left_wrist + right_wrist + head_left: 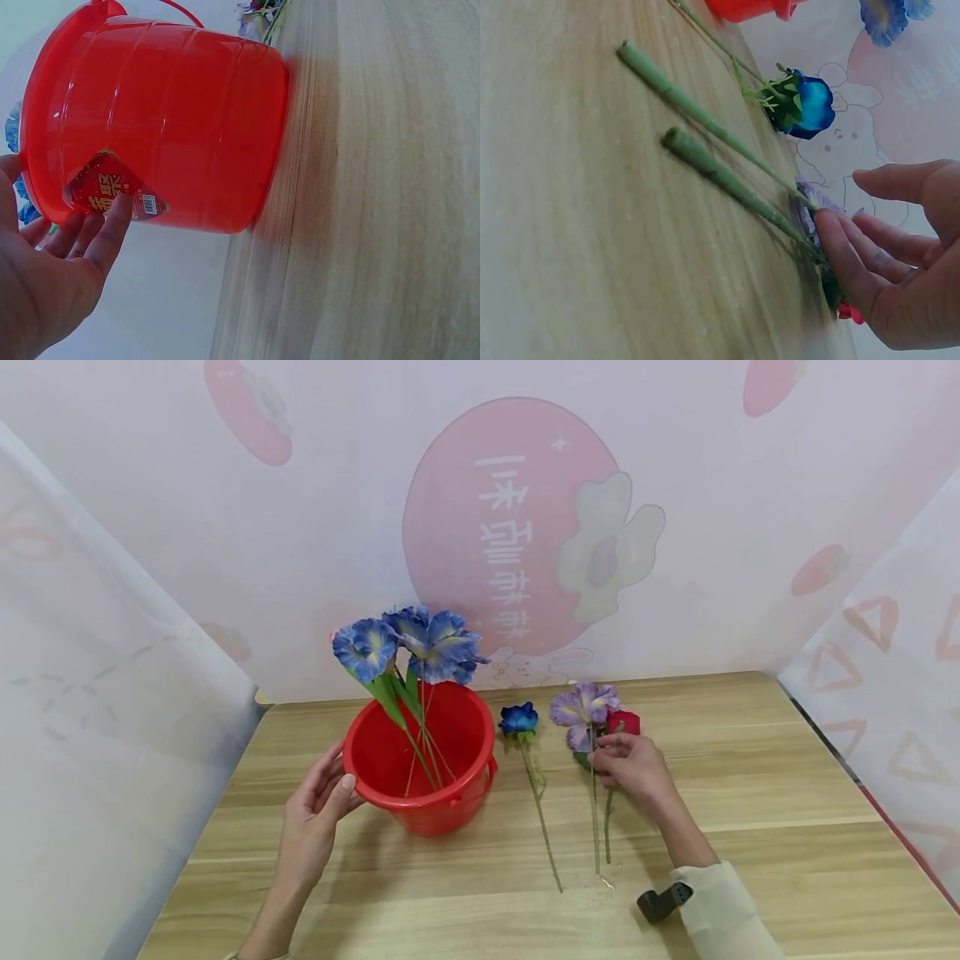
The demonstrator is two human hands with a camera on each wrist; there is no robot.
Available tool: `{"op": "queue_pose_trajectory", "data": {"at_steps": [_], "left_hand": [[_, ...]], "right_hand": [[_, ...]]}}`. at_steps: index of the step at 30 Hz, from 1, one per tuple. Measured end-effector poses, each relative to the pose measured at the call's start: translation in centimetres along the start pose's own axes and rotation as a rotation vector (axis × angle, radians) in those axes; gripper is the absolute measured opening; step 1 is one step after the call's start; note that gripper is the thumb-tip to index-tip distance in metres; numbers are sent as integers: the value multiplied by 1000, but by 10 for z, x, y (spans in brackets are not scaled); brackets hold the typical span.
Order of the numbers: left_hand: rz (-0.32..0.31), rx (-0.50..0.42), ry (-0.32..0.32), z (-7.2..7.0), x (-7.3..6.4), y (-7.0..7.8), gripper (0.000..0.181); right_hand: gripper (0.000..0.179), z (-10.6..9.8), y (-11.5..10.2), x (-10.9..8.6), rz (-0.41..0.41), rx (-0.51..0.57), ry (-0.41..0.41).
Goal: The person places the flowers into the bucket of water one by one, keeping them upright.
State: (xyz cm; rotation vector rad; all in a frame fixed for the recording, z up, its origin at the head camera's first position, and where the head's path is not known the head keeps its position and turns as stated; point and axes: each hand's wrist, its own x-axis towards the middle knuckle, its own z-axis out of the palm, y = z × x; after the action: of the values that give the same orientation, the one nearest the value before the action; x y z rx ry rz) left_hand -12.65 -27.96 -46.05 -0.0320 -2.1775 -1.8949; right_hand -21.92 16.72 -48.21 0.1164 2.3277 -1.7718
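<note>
A red bucket [442,814] [172,120] stands on the wooden table [765,827] with several blue flowers [420,643] upright in it. My left hand [339,768] [75,225] rests against its left wall, fingers straight, thumb by the rim. To its right lie a blue rose [519,718] [806,105], a purple flower [583,706] and a red flower [624,722] [851,311]. My right hand [611,758] [844,201] lies over the purple and red stems [727,176] just below the blooms. Its fingertips touch a stem and the thumb stays apart.
Printed cloth walls close in the table at the back and on both sides. Bare wood stretches right of the red flower and along the near edge. A black wrist mount [660,902] sits by my right sleeve.
</note>
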Motion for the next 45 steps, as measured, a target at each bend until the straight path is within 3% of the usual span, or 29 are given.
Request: {"op": "queue_pose_trajectory", "data": {"at_steps": [11, 19, 35, 45], "left_hand": [[8, -8, -3, 1, 0, 1, 54], [19, -17, -6, 1, -1, 1, 54], [13, 1, -3, -1, -1, 2, 54], [-3, 12, -7, -1, -1, 1, 54]], "right_hand": [[45, 0, 3, 6, 26, -99, 3], [39, 3, 2, 10, 21, -174, 50], [42, -8, -33, -9, -74, 40, 11], [42, -6, -53, -25, -173, 102, 13]]}}
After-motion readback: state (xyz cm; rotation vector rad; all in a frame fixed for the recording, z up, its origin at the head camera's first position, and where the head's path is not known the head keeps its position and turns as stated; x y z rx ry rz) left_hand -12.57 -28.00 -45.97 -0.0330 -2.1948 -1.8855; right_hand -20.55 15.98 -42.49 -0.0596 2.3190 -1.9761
